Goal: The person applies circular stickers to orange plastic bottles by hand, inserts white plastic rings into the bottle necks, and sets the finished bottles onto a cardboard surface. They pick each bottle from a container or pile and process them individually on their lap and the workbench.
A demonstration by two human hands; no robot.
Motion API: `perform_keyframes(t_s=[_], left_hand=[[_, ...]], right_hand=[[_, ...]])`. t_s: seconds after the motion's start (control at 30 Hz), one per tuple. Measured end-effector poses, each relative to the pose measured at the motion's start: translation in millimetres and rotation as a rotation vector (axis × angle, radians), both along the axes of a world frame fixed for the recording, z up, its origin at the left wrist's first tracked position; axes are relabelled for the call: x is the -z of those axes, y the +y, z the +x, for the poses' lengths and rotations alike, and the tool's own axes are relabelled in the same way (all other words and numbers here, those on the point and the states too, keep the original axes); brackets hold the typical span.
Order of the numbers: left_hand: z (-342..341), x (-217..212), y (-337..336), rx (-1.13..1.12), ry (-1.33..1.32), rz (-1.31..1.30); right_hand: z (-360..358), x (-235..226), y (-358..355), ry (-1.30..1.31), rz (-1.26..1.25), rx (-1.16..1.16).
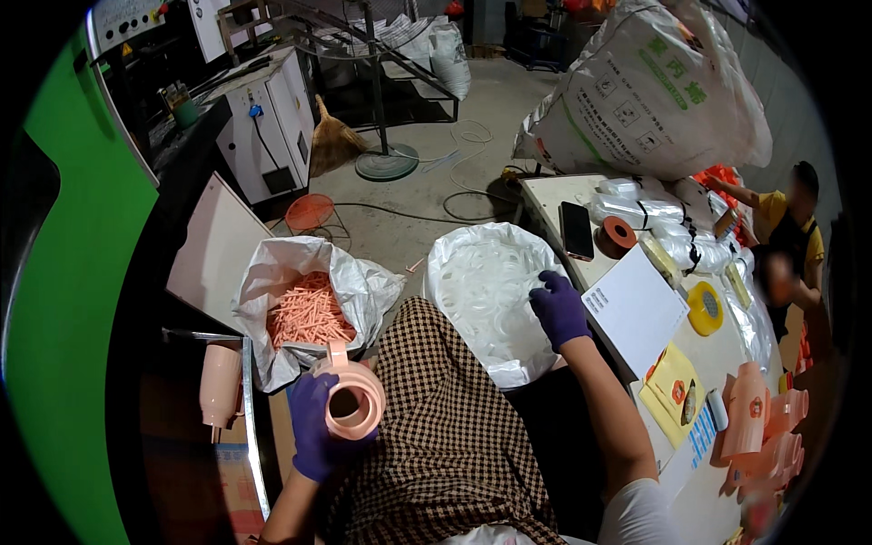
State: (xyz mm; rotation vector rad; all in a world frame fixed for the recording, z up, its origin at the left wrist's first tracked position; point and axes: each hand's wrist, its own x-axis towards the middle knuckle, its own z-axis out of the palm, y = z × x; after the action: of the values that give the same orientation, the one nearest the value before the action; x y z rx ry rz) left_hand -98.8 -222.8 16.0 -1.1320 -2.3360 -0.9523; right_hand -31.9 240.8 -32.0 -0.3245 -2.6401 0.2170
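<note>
- Peach plastic jug (pixel 352 397), seen from above with its round mouth open to the camera, sits in the left hand (pixel 315 427) low in the view, just over the person's checked lap (pixel 445 436).
- Left hand, in a purple glove, has its fingers (pixel 313 400) curled shut around the jug's wall; the spout end of the jug points up toward the sack behind it.
- Right hand (pixel 559 309), also gloved in purple, reaches into a white bag of clear plastic pieces (pixel 486 291); its fingers (pixel 545 289) are bent down onto the pieces, but I cannot tell whether they have closed on one.
- Just beyond the jug stands an open white sack (pixel 363 286) filled with thin peach-coloured sticks (pixel 307 313).
- To the left of the jug another peach jug (pixel 220 383) hangs or stands at a metal rail, apart from the hand.
- On the worktop (pixel 554 195) at the right lie a dark phone (pixel 576 230), an orange tape roll (pixel 619 234), a yellow tape roll (pixel 706 307), a white sheet of paper (pixel 636 309) and yellow sticker sheets (pixel 674 391).
- More peach jugs (pixel 758 418) are grouped at the near right end of the worktop.
- A big white printed sack (pixel 654 86) rests at the far end, and another person in a yellow top (pixel 795 227) sits beyond the worktop.
</note>
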Motion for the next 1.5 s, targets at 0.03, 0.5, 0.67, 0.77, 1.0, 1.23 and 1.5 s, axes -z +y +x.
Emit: perform_keyframes(t_s=[0.03,0.5,0.67,0.77,1.0,1.23,1.5], left_hand=[[1.6,2.8,0.8,-0.018,-0.023,0.001],[-4.5,29.7,-3.3,0.225,-0.478,0.311],[-4.7,40.5,-0.8,0.270,-0.188,0.005],[-1.5,37.8,5.9,0.313,-0.157,0.091],[8.6,26.3,19.2,0.264,0.052,-0.069],[18.8,18.2,20.4,0.180,-0.022,-0.092],[23.1,0.0,33.5,0.174,0.080,-0.282]], right_hand=[[0.8,-7.1,-5.0,0.161,-0.077,-0.002],[19.8,-57.9,-276.6,0.034,-0.770,-0.931],[14.4,-66.7,-273.3,-0.039,-0.633,-0.693],[18.8,-61.4,-278.2,-0.018,-0.652,-0.565],[23.9,-19.0,-285.0,-0.056,-0.887,-0.558],[25.5,-5.3,-286.9,0.019,-0.878,-0.548],[32.5,-12.4,-270.8,-0.085,-0.674,-0.700]])
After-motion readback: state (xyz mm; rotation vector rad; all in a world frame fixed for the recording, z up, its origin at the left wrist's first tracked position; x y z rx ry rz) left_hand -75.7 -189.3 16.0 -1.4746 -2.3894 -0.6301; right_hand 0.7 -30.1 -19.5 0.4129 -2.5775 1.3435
